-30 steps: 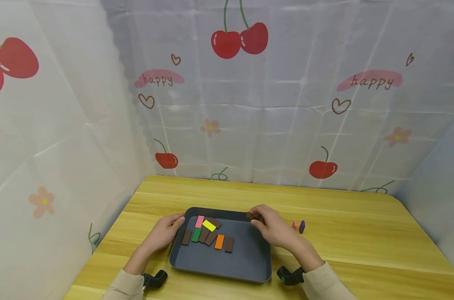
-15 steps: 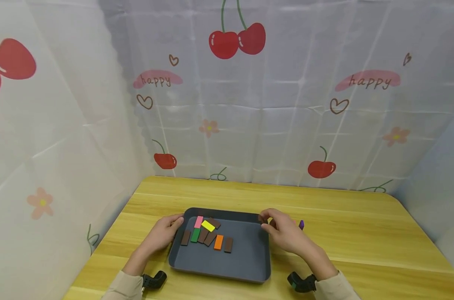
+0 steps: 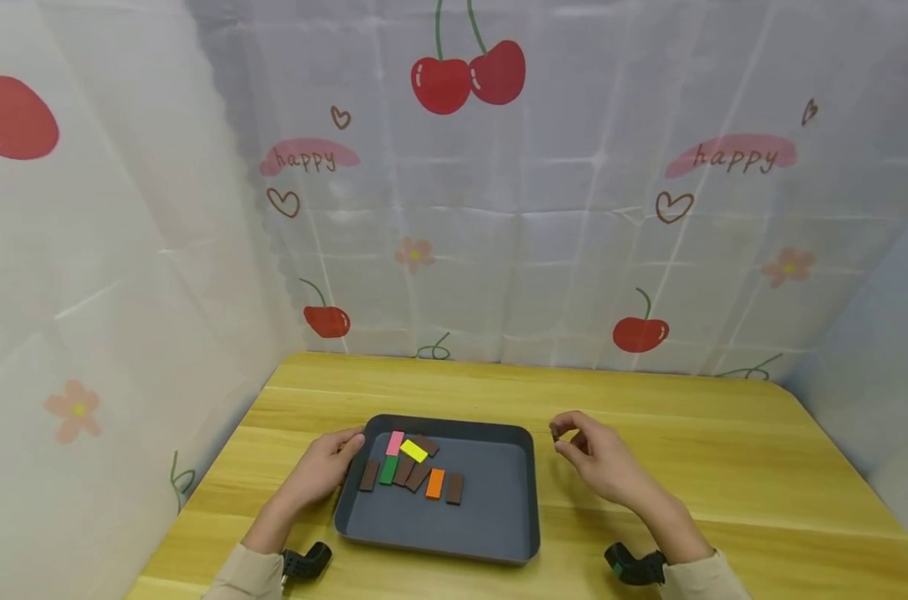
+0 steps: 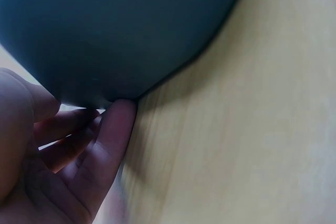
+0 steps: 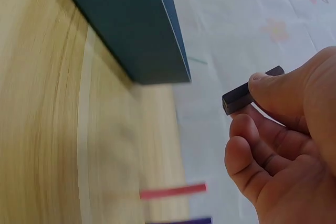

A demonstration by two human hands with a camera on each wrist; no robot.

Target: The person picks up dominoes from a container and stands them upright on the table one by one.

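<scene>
My right hand (image 3: 604, 462) is off to the right of the grey tray (image 3: 484, 533), pinching a small dark brown domino block (image 5: 239, 98) between thumb and fingertips. The block is nearly hidden by the fingers in the head view. At the tray's far left corner, my left hand (image 3: 322, 467) grips the wall; the left wrist view has its thumb (image 4: 118, 124) against the outer side. Inside the tray lie several flat brown blocks (image 3: 455, 489), along with a pink block (image 3: 395, 443), a yellow block (image 3: 413, 451), a green block (image 3: 388, 469) and an orange block (image 3: 434, 483).
On the wooden table (image 3: 724, 467), a pink-red block (image 5: 173, 191) and a purple block (image 5: 181, 221) stand on edge; the right hand hides them in the head view. A cherry-printed curtain (image 3: 559, 208) borders the table at the back and sides.
Holding the brown block, my right hand has moved right, from over the tray's far right corner to beyond its right side. My left hand stays at the tray; the tray's blocks lie unchanged.
</scene>
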